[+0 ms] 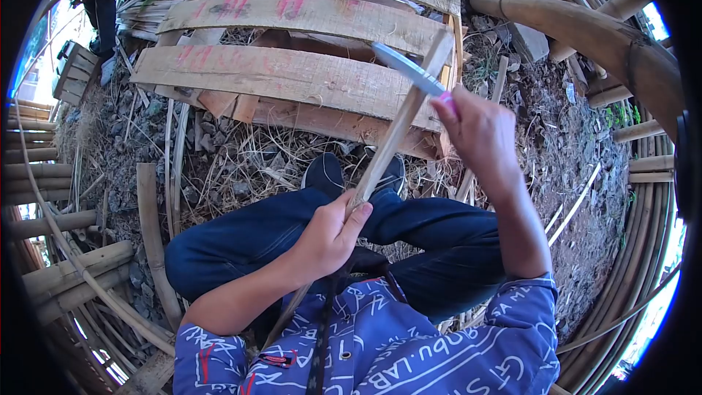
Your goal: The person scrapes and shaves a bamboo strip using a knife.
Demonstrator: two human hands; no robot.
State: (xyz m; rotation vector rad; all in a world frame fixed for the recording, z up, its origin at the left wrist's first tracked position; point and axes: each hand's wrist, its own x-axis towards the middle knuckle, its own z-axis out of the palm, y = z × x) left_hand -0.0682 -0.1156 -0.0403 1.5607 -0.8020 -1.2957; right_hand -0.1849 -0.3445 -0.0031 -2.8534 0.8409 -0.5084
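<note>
My left hand (338, 232) is closed round a long, narrow bamboo strip (398, 128) that slants up to the right over my legs. In my right hand (479, 128), a knife (409, 67) with a pink handle is gripped. Its blade lies across the upper part of the strip and points up and left. The strip's far end reaches over the wooden slatted crate (256, 73) in front of me.
Thick bamboo poles (614, 44) stand at the upper right, with stacked bamboo (55, 274) on the left. Straw and stones cover the ground (556, 102). A small slatted crate (75, 73) sits at the far left, near a person's dark-clothed leg (110, 7).
</note>
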